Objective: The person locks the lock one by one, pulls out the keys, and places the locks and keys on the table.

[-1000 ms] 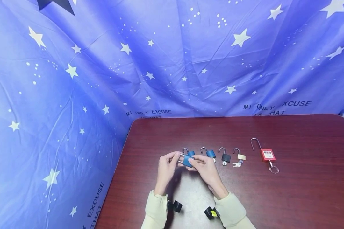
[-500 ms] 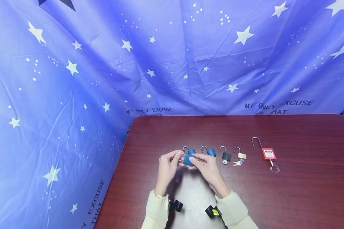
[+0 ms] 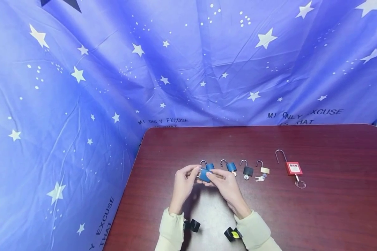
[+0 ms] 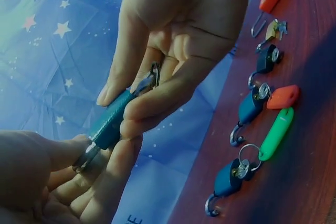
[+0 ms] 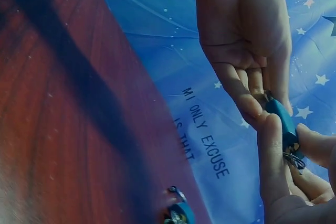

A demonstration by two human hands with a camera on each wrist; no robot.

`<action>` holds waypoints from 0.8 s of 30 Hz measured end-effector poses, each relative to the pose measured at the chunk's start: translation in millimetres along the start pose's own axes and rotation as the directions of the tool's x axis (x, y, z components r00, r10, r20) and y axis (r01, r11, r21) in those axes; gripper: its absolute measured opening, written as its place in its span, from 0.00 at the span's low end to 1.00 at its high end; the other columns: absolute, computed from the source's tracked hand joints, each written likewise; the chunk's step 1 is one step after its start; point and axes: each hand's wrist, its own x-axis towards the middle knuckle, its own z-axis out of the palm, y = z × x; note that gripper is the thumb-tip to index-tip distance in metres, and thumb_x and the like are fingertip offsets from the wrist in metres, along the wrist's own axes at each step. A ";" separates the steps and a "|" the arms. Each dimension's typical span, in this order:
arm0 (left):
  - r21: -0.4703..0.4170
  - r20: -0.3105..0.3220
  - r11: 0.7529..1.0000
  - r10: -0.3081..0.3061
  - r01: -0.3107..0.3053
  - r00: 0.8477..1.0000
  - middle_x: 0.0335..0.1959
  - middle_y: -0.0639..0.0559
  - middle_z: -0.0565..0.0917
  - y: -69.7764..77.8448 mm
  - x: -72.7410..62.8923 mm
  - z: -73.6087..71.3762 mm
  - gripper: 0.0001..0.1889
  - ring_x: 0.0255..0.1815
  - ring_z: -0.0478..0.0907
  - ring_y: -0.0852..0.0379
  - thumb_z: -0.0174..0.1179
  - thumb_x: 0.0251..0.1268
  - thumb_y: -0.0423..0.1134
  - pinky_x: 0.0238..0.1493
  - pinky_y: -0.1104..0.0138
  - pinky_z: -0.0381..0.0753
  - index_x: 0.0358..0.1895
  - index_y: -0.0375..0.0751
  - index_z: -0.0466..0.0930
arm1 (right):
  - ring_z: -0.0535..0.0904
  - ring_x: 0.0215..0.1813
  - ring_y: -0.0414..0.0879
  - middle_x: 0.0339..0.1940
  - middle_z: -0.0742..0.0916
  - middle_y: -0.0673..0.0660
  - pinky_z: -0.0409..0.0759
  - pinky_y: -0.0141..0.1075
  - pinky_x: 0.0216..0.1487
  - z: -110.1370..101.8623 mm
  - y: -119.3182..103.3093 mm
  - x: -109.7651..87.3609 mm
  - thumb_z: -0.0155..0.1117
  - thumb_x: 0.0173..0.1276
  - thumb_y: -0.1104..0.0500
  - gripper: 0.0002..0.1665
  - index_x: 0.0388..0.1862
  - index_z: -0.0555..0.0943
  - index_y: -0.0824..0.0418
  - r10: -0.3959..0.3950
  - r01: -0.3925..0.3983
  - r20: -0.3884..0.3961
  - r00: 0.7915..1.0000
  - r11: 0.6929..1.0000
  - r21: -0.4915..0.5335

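A blue padlock [image 3: 205,175] is held above the table between both hands. My left hand [image 3: 183,184] pinches its metal shackle between thumb and fingers. My right hand [image 3: 228,186] grips the body, thumb on top and fingers beneath. In the left wrist view, a key and ring [image 4: 147,81] stick out of the body's end among the right fingers. The left fingertips partly cover the shackle, so whether it is latched cannot be told. Just behind the hands lies another blue padlock [image 3: 209,166] with its shackle raised.
To the right lie a blue padlock [image 3: 231,167], a black padlock [image 3: 248,171], a brass padlock [image 3: 265,170] and a red padlock [image 3: 293,168], all with raised shackles. In the left wrist view, green [image 4: 276,135] and red key tags [image 4: 283,97] lie beside blue padlocks. A starry curtain [image 3: 188,69] surrounds the table [image 3: 339,209].
Slightly less of the shackle shows between the left fingers and the padlock's body. Both hands otherwise keep nearly the same place and grip; the head view shifts a little.
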 end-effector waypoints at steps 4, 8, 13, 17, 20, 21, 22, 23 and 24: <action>-0.044 -0.025 0.997 -0.066 0.065 0.997 0.34 0.33 0.87 -1.5 -3.1 0.0 0.17 0.30 0.87 0.46 0.65 0.66 0.33 0.33 0.65 0.87 0.56 0.30 0.80 | 0.88 0.34 0.45 0.42 0.88 0.70 0.87 0.36 0.43 4.0 5.8 -0.8 0.62 0.71 0.66 0.17 0.53 0.78 0.79 0.008 -0.005 -0.031 0.999 0.997 0.080; -0.067 -0.043 0.995 -0.076 0.073 0.996 0.35 0.33 0.87 -2.4 -4.4 0.4 0.23 0.31 0.85 0.58 0.70 0.57 0.28 0.34 0.73 0.84 0.58 0.30 0.78 | 0.89 0.38 0.47 0.46 0.86 0.73 0.86 0.38 0.46 5.6 6.6 -1.1 0.60 0.71 0.69 0.18 0.56 0.75 0.80 -0.011 0.012 -0.013 1.000 0.993 0.120; -0.071 -0.093 0.994 -0.086 0.080 0.992 0.34 0.34 0.87 -4.3 -1.2 -5.1 0.26 0.31 0.84 0.62 0.71 0.54 0.25 0.36 0.68 0.86 0.59 0.31 0.77 | 0.88 0.44 0.50 0.50 0.84 0.76 0.85 0.39 0.50 5.3 5.2 0.0 0.57 0.73 0.69 0.21 0.60 0.72 0.81 -0.005 -0.003 0.101 0.995 0.997 0.083; -0.050 -0.093 0.996 -0.076 0.072 0.993 0.36 0.33 0.87 -4.3 2.8 -9.3 0.25 0.35 0.87 0.50 0.70 0.55 0.25 0.38 0.67 0.87 0.58 0.29 0.77 | 0.89 0.41 0.48 0.47 0.84 0.78 0.86 0.38 0.47 2.6 9.8 2.8 0.58 0.73 0.67 0.21 0.58 0.72 0.83 -0.013 0.014 0.153 0.988 1.000 -0.010; -0.030 -0.096 0.998 -0.066 0.063 0.993 0.37 0.33 0.87 -4.1 5.0 -9.7 0.22 0.38 0.87 0.45 0.70 0.55 0.25 0.39 0.71 0.85 0.55 0.29 0.78 | 0.89 0.36 0.46 0.43 0.86 0.76 0.87 0.38 0.41 -0.7 14.5 6.0 0.60 0.72 0.66 0.19 0.53 0.75 0.83 -0.038 0.057 0.169 0.985 0.993 -0.107; -0.023 -0.104 0.998 -0.064 0.062 0.993 0.37 0.34 0.88 -4.3 5.7 -9.8 0.21 0.39 0.87 0.45 0.70 0.54 0.25 0.40 0.72 0.85 0.53 0.29 0.78 | 0.89 0.34 0.46 0.42 0.87 0.75 0.87 0.38 0.40 -1.4 15.4 7.1 0.60 0.72 0.65 0.18 0.51 0.77 0.82 -0.046 0.069 0.171 0.984 0.988 -0.136; -0.014 -0.114 0.998 -0.063 0.061 0.992 0.37 0.34 0.88 -4.5 6.5 -10.0 0.20 0.39 0.87 0.46 0.71 0.54 0.25 0.40 0.73 0.84 0.52 0.31 0.79 | 0.88 0.33 0.45 0.40 0.87 0.74 0.87 0.39 0.38 -2.2 16.3 8.3 0.61 0.72 0.65 0.17 0.49 0.79 0.80 -0.053 0.083 0.178 0.983 0.982 -0.167; -0.009 -0.120 0.998 -0.059 0.058 0.991 0.36 0.36 0.88 -5.5 6.9 -10.6 0.20 0.39 0.87 0.48 0.71 0.53 0.26 0.40 0.73 0.84 0.50 0.31 0.79 | 0.88 0.32 0.45 0.38 0.87 0.74 0.87 0.39 0.37 -2.8 16.8 9.2 0.61 0.72 0.64 0.16 0.48 0.80 0.80 -0.062 0.100 0.193 0.979 0.976 -0.192; 0.000 -0.128 0.998 -0.057 0.057 0.990 0.36 0.36 0.88 -6.6 7.7 -11.1 0.19 0.39 0.87 0.49 0.72 0.53 0.27 0.41 0.72 0.85 0.49 0.32 0.79 | 0.87 0.31 0.44 0.37 0.88 0.73 0.87 0.40 0.36 -3.3 17.2 10.1 0.61 0.72 0.64 0.15 0.46 0.81 0.79 -0.072 0.118 0.210 0.975 0.969 -0.215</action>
